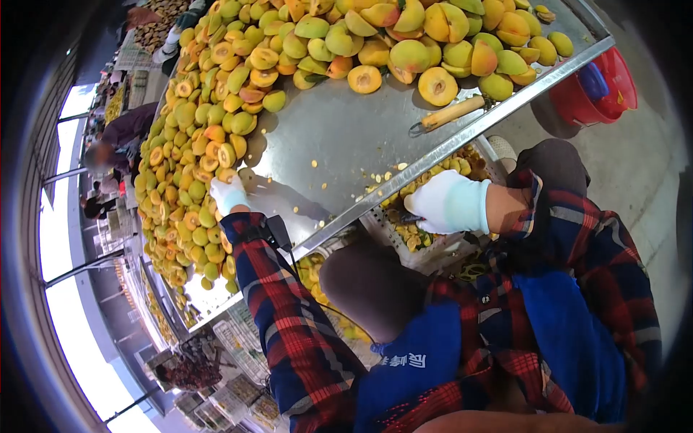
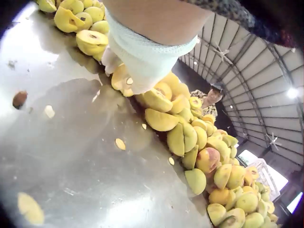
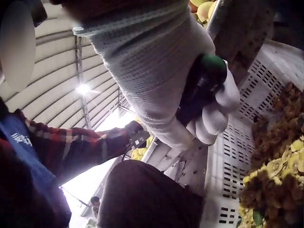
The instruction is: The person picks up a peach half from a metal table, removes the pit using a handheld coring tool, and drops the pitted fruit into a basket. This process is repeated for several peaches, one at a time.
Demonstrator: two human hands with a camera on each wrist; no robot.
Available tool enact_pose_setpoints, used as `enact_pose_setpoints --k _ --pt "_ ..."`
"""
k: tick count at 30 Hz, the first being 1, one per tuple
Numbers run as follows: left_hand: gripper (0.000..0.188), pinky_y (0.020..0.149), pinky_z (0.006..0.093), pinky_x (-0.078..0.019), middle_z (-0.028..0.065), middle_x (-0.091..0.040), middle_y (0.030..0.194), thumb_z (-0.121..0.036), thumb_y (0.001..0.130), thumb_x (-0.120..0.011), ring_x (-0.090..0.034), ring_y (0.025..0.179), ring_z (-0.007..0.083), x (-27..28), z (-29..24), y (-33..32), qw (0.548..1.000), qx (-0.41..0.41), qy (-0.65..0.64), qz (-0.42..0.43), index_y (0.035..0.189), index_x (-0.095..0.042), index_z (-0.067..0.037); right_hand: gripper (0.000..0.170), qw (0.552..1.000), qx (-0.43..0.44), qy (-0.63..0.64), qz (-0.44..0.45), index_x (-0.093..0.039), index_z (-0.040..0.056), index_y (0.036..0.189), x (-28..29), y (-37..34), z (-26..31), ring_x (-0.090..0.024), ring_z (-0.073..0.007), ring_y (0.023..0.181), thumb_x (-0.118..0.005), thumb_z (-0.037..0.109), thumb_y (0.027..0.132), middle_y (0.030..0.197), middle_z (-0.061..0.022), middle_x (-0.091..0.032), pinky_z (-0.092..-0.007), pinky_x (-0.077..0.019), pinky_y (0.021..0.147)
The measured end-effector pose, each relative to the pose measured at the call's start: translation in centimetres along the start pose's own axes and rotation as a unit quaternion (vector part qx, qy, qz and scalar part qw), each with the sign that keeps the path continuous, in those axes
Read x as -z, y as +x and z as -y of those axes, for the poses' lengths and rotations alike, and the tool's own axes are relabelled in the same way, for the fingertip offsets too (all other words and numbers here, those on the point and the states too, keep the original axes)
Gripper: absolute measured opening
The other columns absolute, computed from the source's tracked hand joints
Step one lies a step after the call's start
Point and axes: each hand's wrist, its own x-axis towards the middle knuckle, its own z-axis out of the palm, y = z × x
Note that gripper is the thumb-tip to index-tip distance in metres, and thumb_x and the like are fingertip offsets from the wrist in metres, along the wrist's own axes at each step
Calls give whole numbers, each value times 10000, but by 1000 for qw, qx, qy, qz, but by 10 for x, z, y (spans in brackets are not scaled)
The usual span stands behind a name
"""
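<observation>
My left hand (image 1: pixel 229 193), in a white knitted glove, is at the edge of a big heap of yellow-green peaches on the metal table. Its fingers pinch a cut peach half (image 2: pixel 120 80), cut side showing, in the left wrist view. The right hand (image 1: pixel 442 204), gloved too, hovers beyond the table's near edge, above a crate of scraps. Its fingers curl round a dark handle with a green end (image 3: pixel 213 68); the tool's working end is hidden. More halved peaches (image 1: pixel 437 86) lie at the far side of the table.
A wooden-handled tool with a metal loop (image 1: pixel 451 114) lies near the table's raised rim (image 1: pixel 462 142). Small pale kernels are scattered over the metal. Below stands a white slotted crate (image 3: pixel 228 166) with peach scraps and brown pits. A red bucket (image 1: pixel 622 90) stands on the floor at right.
</observation>
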Motion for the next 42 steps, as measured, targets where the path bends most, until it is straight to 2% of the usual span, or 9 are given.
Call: enact_pose_setpoints --k 6,7,10,14,28,30,34,38,42 --pt "458 757 409 -535 252 -627 1026 -223 773 -685 -654 850 352 4 -19 -21 986 57 -156 -23 1107 -480 15 237 996 44 45 -69 -621 60 869 -14 0 -6 -652 -376 700 -657 280 787 723 -161 -642 -456 -533 639" --pt "393 647 338 -538 200 -628 980 -170 794 -657 -645 764 295 -2 -22 -31 870 193 -452 -13 1107 -503 10 240 993 49 55 -97 -619 57 863 -10 -1 -6 -651 -374 697 -659 282 787 723 -160 -641 -457 -532 639" --pt "325 582 307 -529 118 -640 989 -174 849 -605 -628 774 285 20 -3 -52 608 245 -716 240 1132 -561 -19 266 989 53 60 -125 -611 47 868 -2 0 0 -648 -376 697 -654 304 812 732 -163 -640 -456 -530 640" --pt "388 601 323 -538 113 -668 1012 -388 902 -563 -652 825 312 79 -53 -129 520 229 -778 268 1111 -590 -63 319 973 59 102 -200 -588 26 909 1 1 9 -642 -385 721 -610 343 884 762 -185 -633 -444 -527 642" --pt "381 957 353 -469 124 -563 1143 -289 1027 -368 -567 1069 219 127 -172 -277 551 69 -816 164 1201 -530 9 407 951 39 226 -209 -559 -25 944 3 11 25 -633 -422 758 -580 379 902 781 -243 -629 -473 -505 671" --pt "368 940 338 -467 110 -541 1110 -255 1033 -346 -562 1028 214 117 -175 -279 751 -57 -657 31 1184 -531 24 406 950 33 237 -199 -559 -30 956 2 12 25 -634 -423 762 -576 372 902 786 -246 -630 -474 -505 673" --pt "292 885 332 -479 110 -539 1063 -196 995 -409 -561 990 214 112 -185 -280 861 -113 -488 -88 1089 -579 22 397 938 37 267 -217 -562 -40 966 -4 19 25 -633 -427 770 -567 351 901 778 -245 -630 -480 -505 681" --pt "261 835 335 -491 104 -562 1020 -187 970 -448 -581 943 219 115 -181 -276 917 -174 -325 -153 1050 -598 10 385 958 65 222 -170 -565 -47 946 2 23 16 -641 -408 743 -562 336 903 758 -243 -630 -464 -513 665" --pt "273 772 326 -499 88 -581 946 -204 968 -440 -594 848 208 118 -178 -269 870 -37 -491 -21 999 -613 5 341 933 19 358 41 -609 -68 868 36 7 22 -690 -259 628 -488 249 899 732 -197 -664 -381 -548 635"
